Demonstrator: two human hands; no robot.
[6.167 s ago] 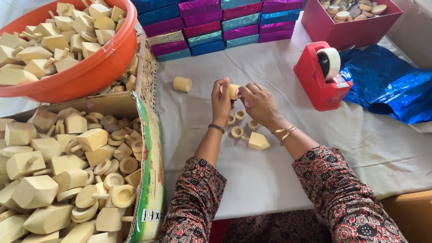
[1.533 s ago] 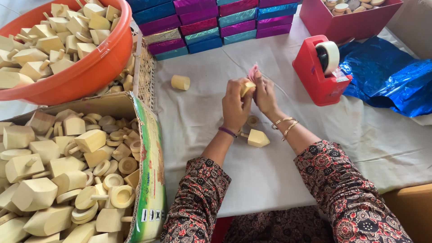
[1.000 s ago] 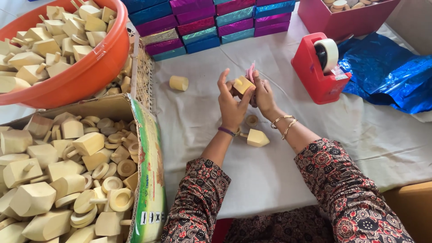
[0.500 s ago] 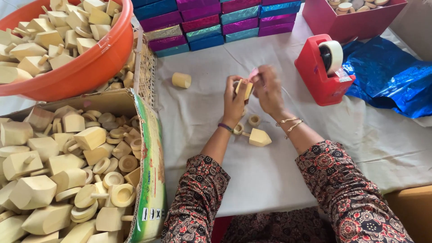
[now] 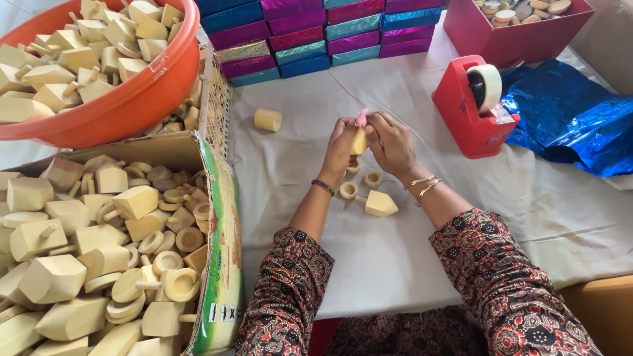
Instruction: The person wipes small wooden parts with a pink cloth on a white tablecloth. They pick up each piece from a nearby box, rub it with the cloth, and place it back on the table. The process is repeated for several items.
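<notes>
My left hand (image 5: pixel 339 148) and right hand (image 5: pixel 390 142) meet above the white tablecloth (image 5: pixel 395 250), both closed on one small pale wooden piece (image 5: pixel 359 142) pinched between the fingertips; a scrap of pink (image 5: pixel 361 118) sticks up just above it, and I cannot tell what it is. Taking the held piece as my mark: just below it on the cloth lie wooden rings (image 5: pixel 373 178) and a wooden spinning top (image 5: pixel 376 204) on its side. To its left a short wooden cylinder (image 5: pixel 268 120) lies alone. To its right stands a red tape dispenser (image 5: pixel 471 109), with crumpled blue foil (image 5: pixel 573 118) beyond that. Beyond the piece, shiny wrapped boxes (image 5: pixel 316 33) sit in rows. Far left, a cardboard box (image 5: pixel 221 264) and an orange basin (image 5: pixel 132 99) hold many wooden parts.
</notes>
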